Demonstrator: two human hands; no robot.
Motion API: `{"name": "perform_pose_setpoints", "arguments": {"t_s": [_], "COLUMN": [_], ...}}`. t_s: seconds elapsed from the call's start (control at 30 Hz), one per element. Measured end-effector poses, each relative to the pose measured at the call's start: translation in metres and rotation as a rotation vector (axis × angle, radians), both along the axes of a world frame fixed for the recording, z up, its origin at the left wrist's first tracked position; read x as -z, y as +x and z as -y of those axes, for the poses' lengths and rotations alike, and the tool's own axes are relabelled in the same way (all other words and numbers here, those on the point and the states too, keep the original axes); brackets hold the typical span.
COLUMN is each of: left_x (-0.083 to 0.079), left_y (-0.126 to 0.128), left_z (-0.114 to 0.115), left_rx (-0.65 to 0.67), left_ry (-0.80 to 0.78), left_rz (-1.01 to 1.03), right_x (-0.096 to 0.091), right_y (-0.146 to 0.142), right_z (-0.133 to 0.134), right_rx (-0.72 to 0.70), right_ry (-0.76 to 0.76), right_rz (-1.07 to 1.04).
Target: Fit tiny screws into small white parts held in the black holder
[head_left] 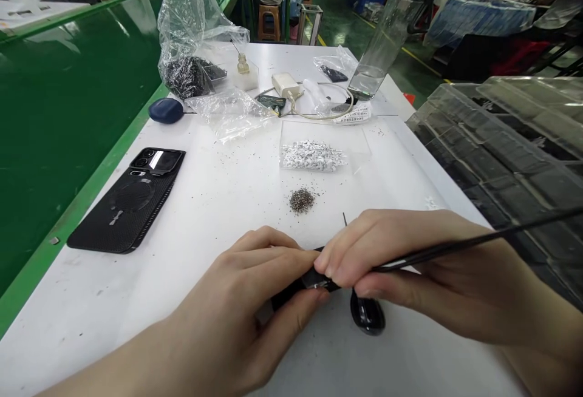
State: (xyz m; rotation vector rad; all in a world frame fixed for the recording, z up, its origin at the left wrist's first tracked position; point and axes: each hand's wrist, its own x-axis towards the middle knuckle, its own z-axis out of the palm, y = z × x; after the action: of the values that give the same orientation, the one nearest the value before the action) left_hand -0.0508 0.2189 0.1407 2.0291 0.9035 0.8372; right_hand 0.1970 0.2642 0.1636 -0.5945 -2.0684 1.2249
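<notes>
My left hand [262, 288] pinches a small black plastic-looking part [314, 278] between thumb and forefinger. Against the same part press the fingertips of my right hand [410, 263]. A long thin black tool, which looks like tweezers [437, 254], lies in my right hand and runs past the wrist to the right edge. Its tip is hidden by the fingers. Below my right hand sits a glossy black bulb-shaped handle [368, 313]; a thin shaft shows above the hand in line with it. Beyond both hands lies a pile of tiny dark screw-like pieces [301, 201].
A clear tray [359, 148] of small white pieces stands mid-table. Left are a black phone [132, 200] and a blue bulb-handled tool [166, 110]. Behind stand a plastic bag [195, 27] with black parts, a small bottle [243, 64] and a water bottle [382, 45]. Compartment trays [510, 142] line the right.
</notes>
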Motion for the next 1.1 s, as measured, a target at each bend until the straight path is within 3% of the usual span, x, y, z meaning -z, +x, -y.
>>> {"name": "perform_pose_setpoints", "arguments": {"t_s": [1.1], "left_x": [-0.0089], "left_y": [0.0012], "left_z": [-0.0037], "left_rx": [0.042], "left_ry": [-0.030], "left_rz": [-0.070], "right_x": [0.0039], "right_y": [0.0014], "right_z": [-0.0028], "right_rx": [-0.037], "right_ry": [0.028], "right_rz": [-0.027]}}
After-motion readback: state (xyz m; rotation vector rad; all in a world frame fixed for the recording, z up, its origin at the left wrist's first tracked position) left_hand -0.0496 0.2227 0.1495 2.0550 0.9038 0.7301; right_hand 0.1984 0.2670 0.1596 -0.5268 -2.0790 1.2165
